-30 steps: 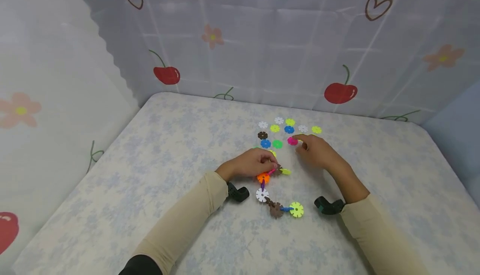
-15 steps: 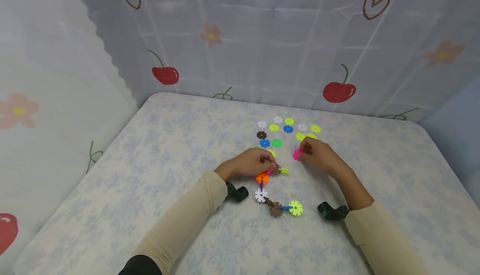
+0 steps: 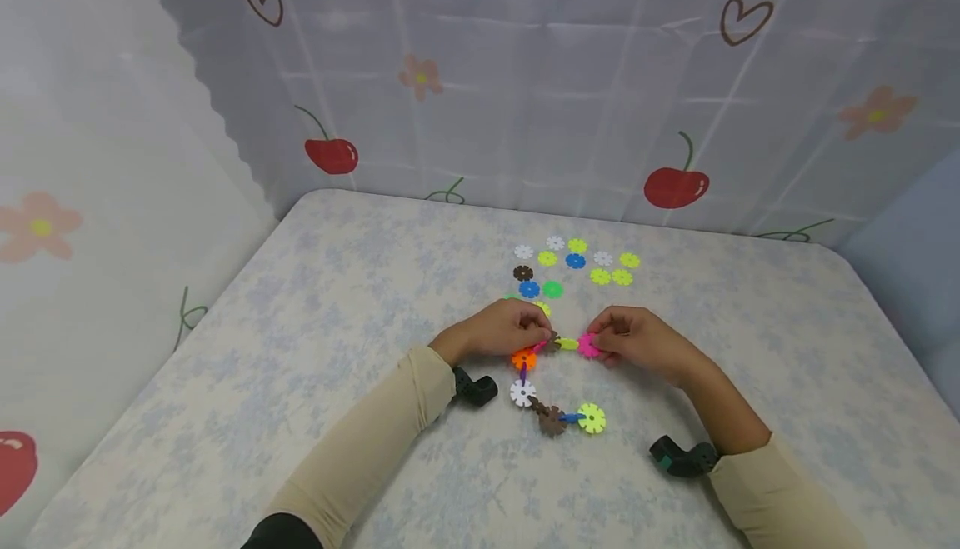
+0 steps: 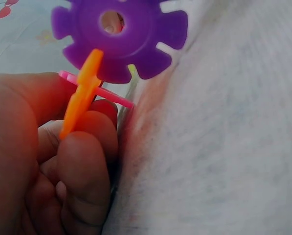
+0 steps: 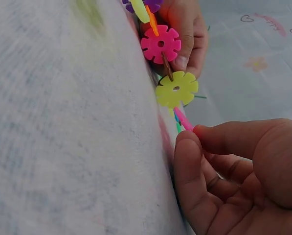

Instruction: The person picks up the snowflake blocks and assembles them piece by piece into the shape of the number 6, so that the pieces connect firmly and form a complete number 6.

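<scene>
- While the L hand (image 3: 501,326) pinches the disc chain (image 3: 522,393) btwn thumb & fingers, the R hand (image 3: 641,339) pinches a hot-pink disc (image 3: 588,346) the same way.
- Hot-pink disc is at the chain's upper R end, by a yel-green disc (image 5: 186,92); in R wrist view their edges look in contact, can't tell if slots are joined.
- L grip is nr the 2nd pink disc (image 5: 153,46) & a brown disc (image 3: 554,343); exact pinch pt partly hidden.
- Chain then runs down twd the person: orange disc (image 3: 518,363), purple disc (image 4: 84,29), white disc (image 3: 516,396), 2 more brown discs (image 3: 552,422), blue disc (image 3: 572,418), lime disc (image 3: 592,426) at lower end.
- Whole chain makes a rough C, gap on R side.
- Beyond the hands, loose discs (image 3: 575,262) lie flat in a scatter: white, yel, blue, green, dk brown. One yel disc (image 3: 543,309) is partly behind L hand.
- Tbl cover (image 3: 375,282) is pale w/ bluish pattern; backdrop (image 3: 525,116) behind has cherries, hearts, flowers.
- Beige sleeves (image 3: 360,432) on both arms; blk wrist device (image 3: 476,388) by L cuff, another (image 3: 684,456) by R cuff.
</scene>
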Motion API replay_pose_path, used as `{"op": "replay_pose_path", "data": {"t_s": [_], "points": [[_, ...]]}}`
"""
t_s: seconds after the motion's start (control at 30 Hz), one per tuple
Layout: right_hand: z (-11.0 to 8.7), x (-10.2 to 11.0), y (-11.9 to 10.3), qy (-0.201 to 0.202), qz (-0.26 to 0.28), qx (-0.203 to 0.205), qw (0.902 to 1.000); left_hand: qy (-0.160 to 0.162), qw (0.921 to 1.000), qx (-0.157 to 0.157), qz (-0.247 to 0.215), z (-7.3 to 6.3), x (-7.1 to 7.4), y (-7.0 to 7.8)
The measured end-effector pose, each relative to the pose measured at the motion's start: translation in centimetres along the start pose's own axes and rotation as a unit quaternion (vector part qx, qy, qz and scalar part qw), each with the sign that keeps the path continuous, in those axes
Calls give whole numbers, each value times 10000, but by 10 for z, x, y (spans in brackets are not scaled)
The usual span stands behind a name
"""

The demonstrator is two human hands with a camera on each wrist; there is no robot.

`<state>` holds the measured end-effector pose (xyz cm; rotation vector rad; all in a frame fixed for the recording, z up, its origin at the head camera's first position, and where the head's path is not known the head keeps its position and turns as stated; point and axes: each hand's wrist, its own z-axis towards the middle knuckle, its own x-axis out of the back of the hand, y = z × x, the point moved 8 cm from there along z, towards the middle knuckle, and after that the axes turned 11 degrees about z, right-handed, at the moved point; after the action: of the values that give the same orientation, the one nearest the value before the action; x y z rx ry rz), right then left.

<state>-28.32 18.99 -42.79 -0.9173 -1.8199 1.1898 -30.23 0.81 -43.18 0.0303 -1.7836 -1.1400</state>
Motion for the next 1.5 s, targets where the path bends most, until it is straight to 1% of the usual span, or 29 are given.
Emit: {"op": "replay_pose_path", "data": {"t_s": [0.1, 0.2, 0.3, 0.4, 0.6, 0.73, 0.93, 1.17, 1.27, 1.5], "points": [[-1, 2, 2, 25, 255, -84, 9996, 11, 10000, -29, -22, 1, 0, 1], [0, 2, 2, -40, 487, -111, 9987, 41, 10000, -20, -21, 1, 2, 1], [1, 0, 2, -133, 654, -139, 9977, 28, 10000, -1, -36, 1, 3, -1], [1, -2, 4, -141, 760, -209, 9968, -1, 10000, -14, -79, 1, 2, -2], [0, -3, 8, -205, 826, -284, 9960, -43, 9997, 15, -241, 0, -1, -4], [1, -4, 10, -206, 868, -272, 9956, -93, 9997, 9, -209, 1, -2, -5], [2, -3, 9, -98, 818, -225, 9964, -213, 9995, -4, -253, 0, -2, -3], [5, -7, 9, -120, 832, -221, 9962, -200, 9997, 12, -114, -1, -1, -3], [5, -7, 9, -29, 796, -200, 9966, -179, 9998, 25, -87, -1, -1, -2], [2, -10, 4, 105, 699, -111, 9974, -240, 9997, -28, -10, 0, -4, 1]]}}
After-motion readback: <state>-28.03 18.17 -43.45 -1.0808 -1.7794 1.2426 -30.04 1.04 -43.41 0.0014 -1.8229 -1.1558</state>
